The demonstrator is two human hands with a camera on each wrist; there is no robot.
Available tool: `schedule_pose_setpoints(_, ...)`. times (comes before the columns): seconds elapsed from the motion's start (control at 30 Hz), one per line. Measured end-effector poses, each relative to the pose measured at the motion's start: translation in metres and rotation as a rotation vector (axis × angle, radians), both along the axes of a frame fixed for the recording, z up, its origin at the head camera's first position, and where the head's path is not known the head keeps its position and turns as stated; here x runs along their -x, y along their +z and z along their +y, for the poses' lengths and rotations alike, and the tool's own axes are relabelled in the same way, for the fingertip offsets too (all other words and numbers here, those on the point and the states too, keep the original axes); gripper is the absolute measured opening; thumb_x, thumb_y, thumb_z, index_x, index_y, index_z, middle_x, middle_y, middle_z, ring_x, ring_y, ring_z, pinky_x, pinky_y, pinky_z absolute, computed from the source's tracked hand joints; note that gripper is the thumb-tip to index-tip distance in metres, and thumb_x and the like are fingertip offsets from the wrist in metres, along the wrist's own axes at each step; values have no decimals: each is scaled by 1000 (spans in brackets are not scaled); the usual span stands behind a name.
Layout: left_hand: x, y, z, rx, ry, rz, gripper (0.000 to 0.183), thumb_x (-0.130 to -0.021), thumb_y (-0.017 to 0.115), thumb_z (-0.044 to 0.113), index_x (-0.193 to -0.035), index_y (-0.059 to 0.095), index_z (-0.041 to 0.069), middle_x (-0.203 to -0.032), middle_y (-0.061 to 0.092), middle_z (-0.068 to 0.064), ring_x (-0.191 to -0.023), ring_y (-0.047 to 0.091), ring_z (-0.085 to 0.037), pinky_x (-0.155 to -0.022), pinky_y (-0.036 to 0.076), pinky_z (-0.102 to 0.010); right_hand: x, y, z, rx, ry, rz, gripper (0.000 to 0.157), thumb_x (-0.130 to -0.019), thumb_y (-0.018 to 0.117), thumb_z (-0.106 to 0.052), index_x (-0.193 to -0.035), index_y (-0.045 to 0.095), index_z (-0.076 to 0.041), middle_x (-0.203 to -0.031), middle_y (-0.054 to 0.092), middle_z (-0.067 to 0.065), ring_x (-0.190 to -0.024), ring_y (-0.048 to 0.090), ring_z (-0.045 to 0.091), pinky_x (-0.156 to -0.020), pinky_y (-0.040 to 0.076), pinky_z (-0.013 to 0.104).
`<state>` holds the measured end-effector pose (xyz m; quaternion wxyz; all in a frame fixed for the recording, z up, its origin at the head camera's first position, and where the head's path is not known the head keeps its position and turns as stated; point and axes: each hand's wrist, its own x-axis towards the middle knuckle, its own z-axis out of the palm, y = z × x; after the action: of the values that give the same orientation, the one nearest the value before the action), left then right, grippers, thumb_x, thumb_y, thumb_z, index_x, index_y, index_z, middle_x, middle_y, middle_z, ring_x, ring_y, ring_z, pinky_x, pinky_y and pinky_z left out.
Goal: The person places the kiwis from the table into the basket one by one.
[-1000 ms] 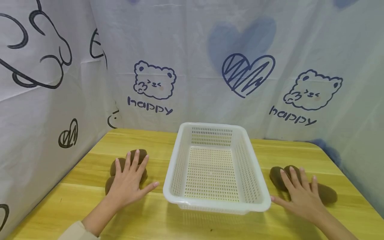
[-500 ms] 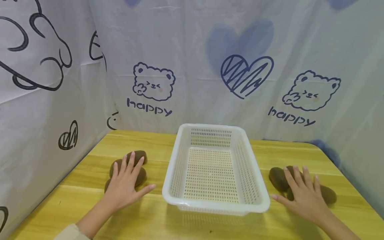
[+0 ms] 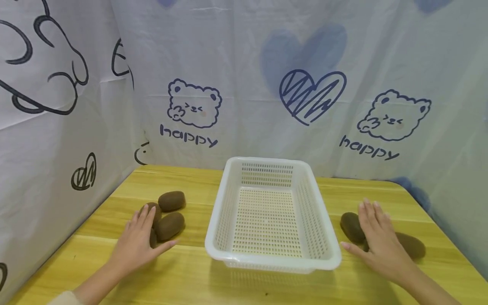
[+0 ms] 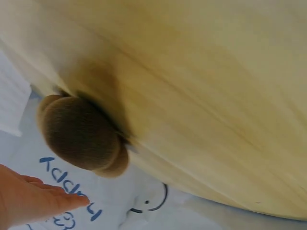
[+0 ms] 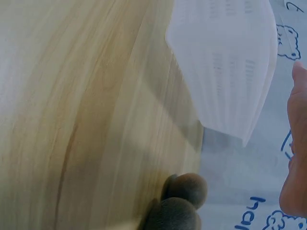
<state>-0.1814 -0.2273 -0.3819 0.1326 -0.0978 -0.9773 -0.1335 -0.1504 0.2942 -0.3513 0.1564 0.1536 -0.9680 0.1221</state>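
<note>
Though near basket [image 3: 272, 259], kiwis [image 3: 170, 226] outside

Your head view is evenly bright, the plastic basket [image 3: 274, 260] faintly mirrored in the worktop [image 3: 183, 271]; your wrist views look softer, diffuse shadows beside the kiwifruit [image 4: 79, 132].

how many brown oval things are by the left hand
4 show: the farthest oval, the fully visible nearer oval, the oval partly covered by the left hand, and the mostly hidden nearest oval. More may be hidden.
</note>
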Motion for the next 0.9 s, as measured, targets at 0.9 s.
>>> schedule_pose_setpoints(0.9,-8,-14,-21,-148,159,-217,97,-79,66,51,-127,30,-26,-122,37,-48,-111,41,-60,-89,42,-63,-10,4,-38,35,160,-125,98,-84,62,-48,-148,6,-1,-156,2,18,-143,-16,12,-102,-18,3)
